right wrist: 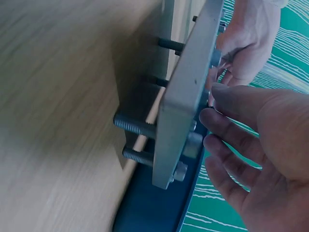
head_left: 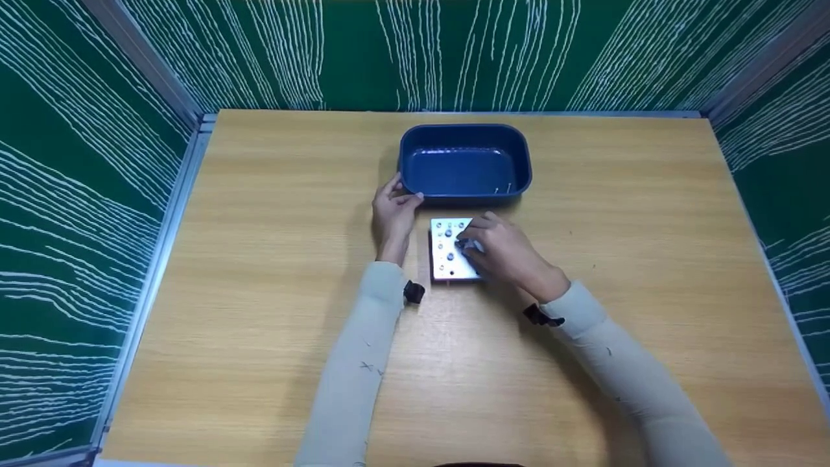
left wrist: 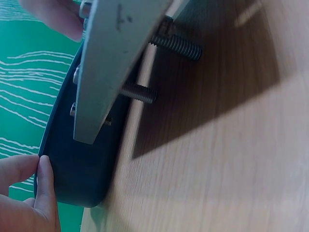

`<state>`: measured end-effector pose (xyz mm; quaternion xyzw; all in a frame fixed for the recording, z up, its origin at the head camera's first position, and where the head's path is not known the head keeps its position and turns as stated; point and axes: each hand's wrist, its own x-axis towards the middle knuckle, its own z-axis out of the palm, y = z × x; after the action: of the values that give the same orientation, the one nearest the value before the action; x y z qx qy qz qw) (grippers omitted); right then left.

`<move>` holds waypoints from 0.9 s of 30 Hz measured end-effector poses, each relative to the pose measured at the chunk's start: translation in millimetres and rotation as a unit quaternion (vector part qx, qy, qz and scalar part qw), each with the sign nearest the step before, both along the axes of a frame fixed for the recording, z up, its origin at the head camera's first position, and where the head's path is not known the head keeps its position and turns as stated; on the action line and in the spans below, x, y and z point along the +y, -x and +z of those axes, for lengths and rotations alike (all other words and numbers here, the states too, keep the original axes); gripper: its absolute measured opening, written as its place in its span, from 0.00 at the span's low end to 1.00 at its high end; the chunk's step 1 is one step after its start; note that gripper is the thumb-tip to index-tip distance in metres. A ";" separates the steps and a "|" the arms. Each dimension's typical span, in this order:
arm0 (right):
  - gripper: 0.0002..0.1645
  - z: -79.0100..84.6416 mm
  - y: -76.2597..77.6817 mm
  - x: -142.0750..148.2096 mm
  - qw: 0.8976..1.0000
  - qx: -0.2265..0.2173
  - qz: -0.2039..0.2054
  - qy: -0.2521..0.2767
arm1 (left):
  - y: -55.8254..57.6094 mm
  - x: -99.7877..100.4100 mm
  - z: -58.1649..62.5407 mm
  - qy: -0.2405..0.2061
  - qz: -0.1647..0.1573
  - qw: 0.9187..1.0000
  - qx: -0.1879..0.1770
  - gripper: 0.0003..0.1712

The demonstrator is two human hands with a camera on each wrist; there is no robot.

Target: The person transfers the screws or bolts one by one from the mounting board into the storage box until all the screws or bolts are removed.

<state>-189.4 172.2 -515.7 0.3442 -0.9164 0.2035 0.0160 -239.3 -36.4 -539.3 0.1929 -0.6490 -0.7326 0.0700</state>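
Observation:
A silver metal plate (head_left: 443, 267) stands raised off the table, with bolts through it whose threaded shanks (left wrist: 181, 47) stick out below. My right hand (head_left: 509, 251) is over the plate's right part. Its thumb (right wrist: 241, 101) and index finger pinch a bolt (right wrist: 204, 98) at the plate's top face, mostly hidden by the fingertips; the other fingers are bent beside it. Just behind the plate is a deep blue plastic bin (head_left: 454, 172). My left hand (head_left: 394, 217) pinches the bin's wall at the near left corner, thumb outside and a finger over the rim.
Two small screws (head_left: 502, 190) lie in the bin's near right corner. The wooden table (head_left: 272, 272) is bordered by metal frame bars (head_left: 152, 259) and green panels (head_left: 356, 58) with white lines at the back and sides.

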 end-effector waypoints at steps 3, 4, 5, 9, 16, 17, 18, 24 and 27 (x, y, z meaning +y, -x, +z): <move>0.12 -0.7 0.0 -2.2 1.000 0.002 -0.002 -0.007 | 0.1 -0.2 0.7 0.003 -0.002 1.000 -0.003 0.36; 0.12 -1.1 0.0 -2.7 1.000 0.004 -0.003 -0.008 | 0.2 -0.3 0.9 0.004 -0.002 1.000 -0.004 0.36; 0.11 -1.5 0.0 -3.1 1.000 0.006 -0.004 -0.008 | 0.2 -0.3 1.1 0.005 -0.003 1.000 -0.005 0.36; 0.09 -4.2 0.8 -4.3 1.000 0.022 0.005 0.000 | 0.2 -0.7 1.6 0.020 -0.003 1.000 -0.007 0.36; 0.07 -5.0 1.8 -6.4 0.999 0.034 0.015 0.007 | 1.0 -1.2 1.7 0.019 -0.002 1.000 -0.008 0.37; 0.07 -4.8 1.9 -6.8 0.999 0.036 0.014 0.007 | 1.1 -1.1 2.0 0.020 -0.001 1.000 -0.011 0.37; 0.06 -4.4 2.0 -7.1 0.999 0.037 0.015 0.007 | 1.1 -1.2 2.5 0.022 -0.002 1.000 -0.014 0.37; 0.06 -2.6 2.6 -8.4 0.999 0.039 0.013 0.001 | 1.0 -1.7 3.4 0.036 -0.003 0.999 -0.023 0.37; 0.06 -2.7 2.8 -8.8 0.999 0.045 0.015 -0.008 | 0.8 -2.1 3.2 0.034 -0.002 0.999 -0.021 0.37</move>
<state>-192.2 163.4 -518.3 0.3664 -0.9113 0.1808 0.0511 -240.1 -38.5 -536.0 0.2043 -0.6752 -0.7061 0.0610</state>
